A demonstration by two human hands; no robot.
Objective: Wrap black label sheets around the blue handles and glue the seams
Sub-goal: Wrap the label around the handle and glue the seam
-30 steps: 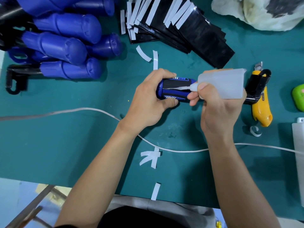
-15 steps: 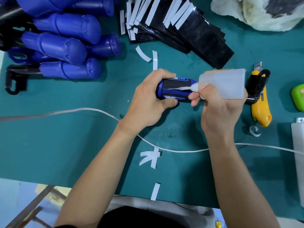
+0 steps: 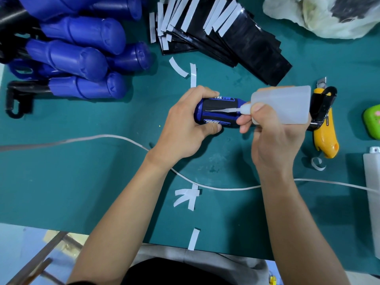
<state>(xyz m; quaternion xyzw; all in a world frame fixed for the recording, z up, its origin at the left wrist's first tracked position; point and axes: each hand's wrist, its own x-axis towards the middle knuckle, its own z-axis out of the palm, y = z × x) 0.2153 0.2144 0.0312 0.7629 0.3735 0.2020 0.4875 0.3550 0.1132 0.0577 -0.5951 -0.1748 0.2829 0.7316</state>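
My left hand (image 3: 185,128) grips a blue handle (image 3: 218,113) wrapped in a black label, held sideways over the green mat at the middle of the view. My right hand (image 3: 273,138) holds a translucent glue bottle (image 3: 287,105). Its thin nozzle lies along the label's seam, pointing left. A pile of bare blue handles (image 3: 78,56) lies at the top left. A fanned stack of black label sheets (image 3: 230,36) with white strips lies at the top middle.
A yellow utility knife (image 3: 326,136) lies right of the bottle, partly under a black part. White backing strips (image 3: 187,197) are scattered on the mat, and a white cord (image 3: 107,137) crosses it. A green object (image 3: 372,122), a white bottle (image 3: 373,182) and a plastic bag (image 3: 320,15) sit at the right.
The glue bottle has shifted slightly to the right along the seam. My left hand keeps the same hold on the handle.
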